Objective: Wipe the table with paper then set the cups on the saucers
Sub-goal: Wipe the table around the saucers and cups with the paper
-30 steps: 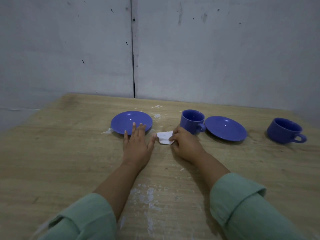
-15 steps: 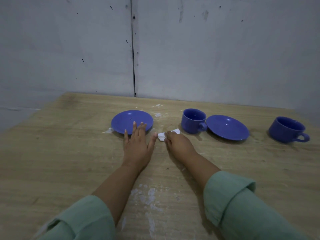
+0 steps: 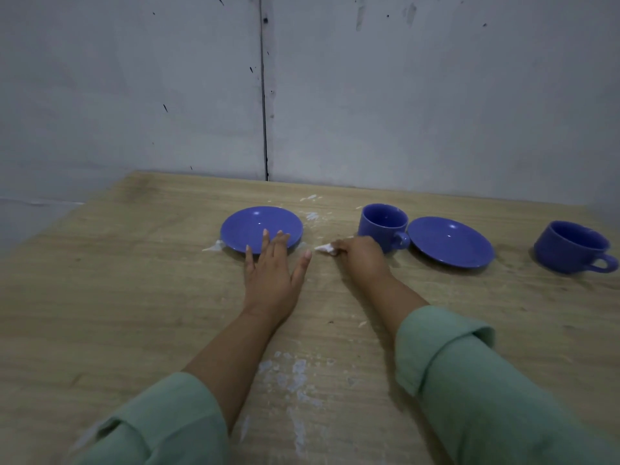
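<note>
Wiping step: right hand (image 3: 360, 260) pinching folded white paper (image 3: 324, 248) on wooden table (image 3: 100, 297) between left saucer (image 3: 261, 228) and cup (image 3: 382, 223); left hand (image 3: 271, 270) flat, fingers spread; best kept pressed flat (white smears nearer unwiped)

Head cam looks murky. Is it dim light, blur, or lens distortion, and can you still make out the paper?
Head view: dim, bluish light, soft shadows, small glints on both saucers; the wide lens bends the table edges; slightly soft throughout. The paper shows only as a white tip beyond the right hand.
</note>
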